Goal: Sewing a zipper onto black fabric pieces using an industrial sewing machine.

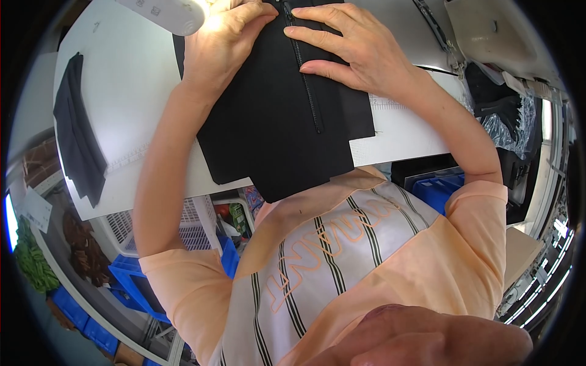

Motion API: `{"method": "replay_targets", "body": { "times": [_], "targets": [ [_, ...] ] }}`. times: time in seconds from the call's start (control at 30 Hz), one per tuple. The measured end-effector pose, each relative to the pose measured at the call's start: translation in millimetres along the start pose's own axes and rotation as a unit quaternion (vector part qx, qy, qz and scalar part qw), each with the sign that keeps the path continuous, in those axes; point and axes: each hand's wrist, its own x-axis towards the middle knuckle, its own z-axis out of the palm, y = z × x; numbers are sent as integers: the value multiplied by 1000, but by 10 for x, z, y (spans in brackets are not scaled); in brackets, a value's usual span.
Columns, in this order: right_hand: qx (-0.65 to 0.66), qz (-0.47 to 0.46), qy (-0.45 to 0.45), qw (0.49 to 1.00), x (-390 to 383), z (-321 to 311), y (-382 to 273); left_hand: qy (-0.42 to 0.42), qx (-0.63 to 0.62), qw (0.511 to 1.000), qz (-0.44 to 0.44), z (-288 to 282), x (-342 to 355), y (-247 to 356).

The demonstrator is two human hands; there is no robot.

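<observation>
A black fabric piece (256, 128) with stepped lower corners lies across the white tabletop and hangs over its near edge. Down its right part runs a black zipper (308, 91). My left hand (226, 46) is closed at the top, thumb and fingers pinched together on the fabric just left of the zipper; strong light washes out part of it. With fingers spread, my right hand (351, 46) rests on the cloth, fingertips along the right side of the zipper. The far end of the fabric is cut off by the frame.
A white machine head (168, 13) hangs over the far left of the table (122, 79). Folded black fabric (78, 131) lies at the left edge. Below are a white basket (198, 219) and blue crates (137, 283). Dark items in clear plastic (513, 128) sit at right.
</observation>
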Motion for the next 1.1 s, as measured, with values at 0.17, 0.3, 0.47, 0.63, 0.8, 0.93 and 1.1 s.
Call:
{"method": "replay_targets", "body": {
  "times": [0.17,0.3,0.47,0.63,0.8,0.93,1.1],
  "targets": [
    [5,-2,7,1000,-9,33,-16,-46,-175,895,-408,107,1,-257],
    [5,12,-7,1000,5,6,-20,-159,-181,872,-426,-58,277,-180],
    [2,-31,47,998,-21,117,64,-63,-315,882,-344,122,200,-296],
    [30,-14,19,999,-15,77,35,-51,-145,959,-239,119,116,-303],
    [2,1,-16,1000,10,-10,-17,-62,-159,956,-238,38,118,-177],
    [17,-13,13,1000,-25,54,40,-66,-166,964,-196,81,78,-228],
    [15,3,-10,1000,-4,-16,15,-91,-36,939,-329,26,281,-126]
  ]
}}
